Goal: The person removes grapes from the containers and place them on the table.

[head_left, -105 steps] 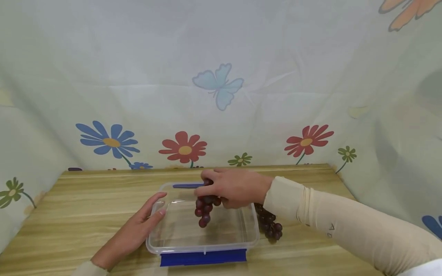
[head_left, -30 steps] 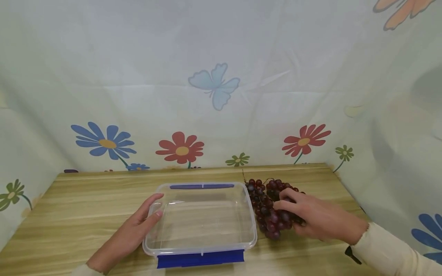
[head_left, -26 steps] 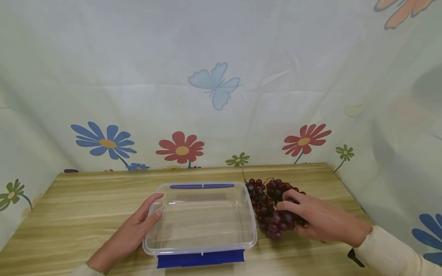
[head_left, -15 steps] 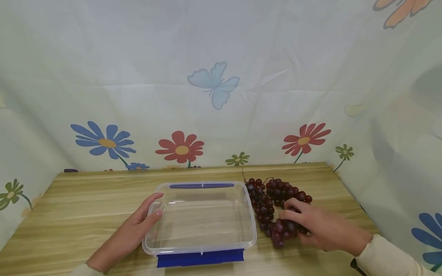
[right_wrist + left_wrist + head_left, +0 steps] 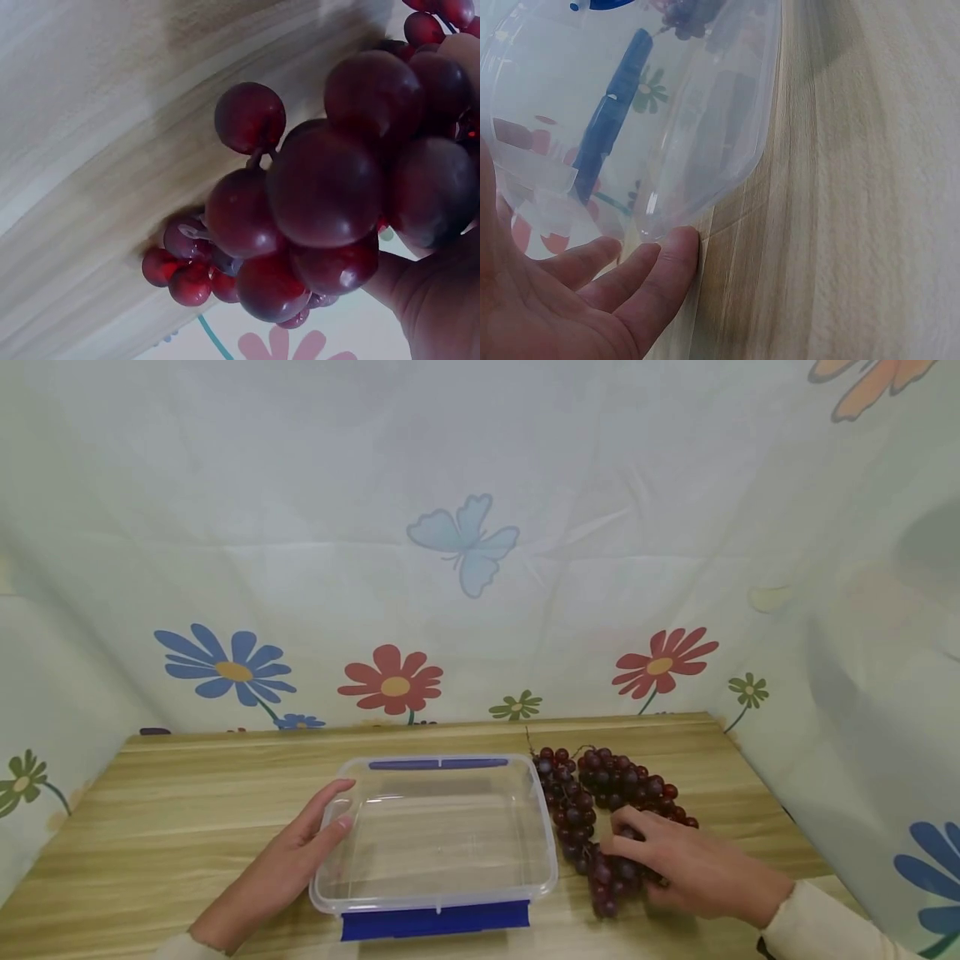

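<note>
A clear plastic food container (image 5: pixel 435 906) with blue side clips sits on the wooden table, and no lid covers it. My left hand (image 5: pixel 288 856) rests against its left side, thumb over the rim; the left wrist view shows fairly straight fingers (image 5: pixel 664 281) touching the lower outer wall. To the container's right, my right hand (image 5: pixel 686 864) grips a bunch of dark red grapes (image 5: pixel 603 885) between thumb and fingers. In the right wrist view the held grapes (image 5: pixel 322 187) fill the middle and hide part of the fingers. I see nothing inside the container.
More grape bunches lie beside the container: one along its right wall (image 5: pixel 573 814), another slanting behind my right hand (image 5: pixel 626 777). The wooden table (image 5: pixel 217 793) ends at a floral cloth backdrop (image 5: pixel 480 635).
At the oldest frame my right hand held grapes over the container. It is now right of it, and over the last second the bunch has moved nearer me. My left hand stays put.
</note>
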`<state>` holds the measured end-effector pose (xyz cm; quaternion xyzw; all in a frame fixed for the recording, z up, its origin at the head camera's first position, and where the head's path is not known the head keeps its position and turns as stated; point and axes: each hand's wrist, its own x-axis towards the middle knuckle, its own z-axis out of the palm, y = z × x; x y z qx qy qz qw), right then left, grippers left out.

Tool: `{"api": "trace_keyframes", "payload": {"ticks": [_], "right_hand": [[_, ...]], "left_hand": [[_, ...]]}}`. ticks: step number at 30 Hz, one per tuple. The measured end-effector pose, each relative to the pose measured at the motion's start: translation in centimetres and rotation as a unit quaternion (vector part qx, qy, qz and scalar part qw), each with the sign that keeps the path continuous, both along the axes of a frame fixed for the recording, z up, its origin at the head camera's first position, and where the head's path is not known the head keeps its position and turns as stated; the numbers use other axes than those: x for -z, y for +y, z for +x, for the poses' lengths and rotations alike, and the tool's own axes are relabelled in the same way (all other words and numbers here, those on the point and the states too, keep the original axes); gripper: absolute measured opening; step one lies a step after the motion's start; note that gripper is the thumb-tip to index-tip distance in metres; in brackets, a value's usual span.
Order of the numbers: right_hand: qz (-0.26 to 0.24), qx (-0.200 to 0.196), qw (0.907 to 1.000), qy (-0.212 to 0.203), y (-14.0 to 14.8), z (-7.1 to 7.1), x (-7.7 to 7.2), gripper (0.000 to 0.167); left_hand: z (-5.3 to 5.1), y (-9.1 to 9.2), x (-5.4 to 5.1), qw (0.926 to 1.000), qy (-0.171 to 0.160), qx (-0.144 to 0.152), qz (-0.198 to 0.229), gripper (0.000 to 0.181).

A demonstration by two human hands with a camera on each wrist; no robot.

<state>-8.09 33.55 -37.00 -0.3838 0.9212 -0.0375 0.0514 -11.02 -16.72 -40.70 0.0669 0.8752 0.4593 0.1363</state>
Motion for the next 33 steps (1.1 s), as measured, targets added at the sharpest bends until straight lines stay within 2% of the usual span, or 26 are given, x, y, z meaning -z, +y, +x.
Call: {"api": "trace_keyframes", "payload": {"ticks": [5,15,20,26,33], "right_hand": [[-0.007,-0.006,0.9998,0.017,-0.3,-0.1,0.6,0.064],[0.002,-0.017,0.9976,0.067,-0.4,-0.2,1.5,0.067],[0.01,0.002,0.9977,0.067,-0.3,-0.1,2.0,0.063],[-0.011,0.01,0.9982,0.058,-0.2,0.1,2.1,0.06],[-0.018,0.016,0.9993,0.027,-0.1,0.0,2.0,0.062]], "left_hand": [[0.0,0.1,0.0,1.0,0.005,0.0,0.002,0.059],[0.0,0.3,-0.1,0.9998,-0.014,-0.001,0.01,0.061],[0.0,0.3,0.0,0.9998,-0.016,-0.004,0.004,0.061],[0.0,0.2,0.0,0.9998,-0.015,-0.004,0.007,0.062],[0.0,0.1,0.0,0.9999,-0.015,-0.006,0.004,0.064]]}}
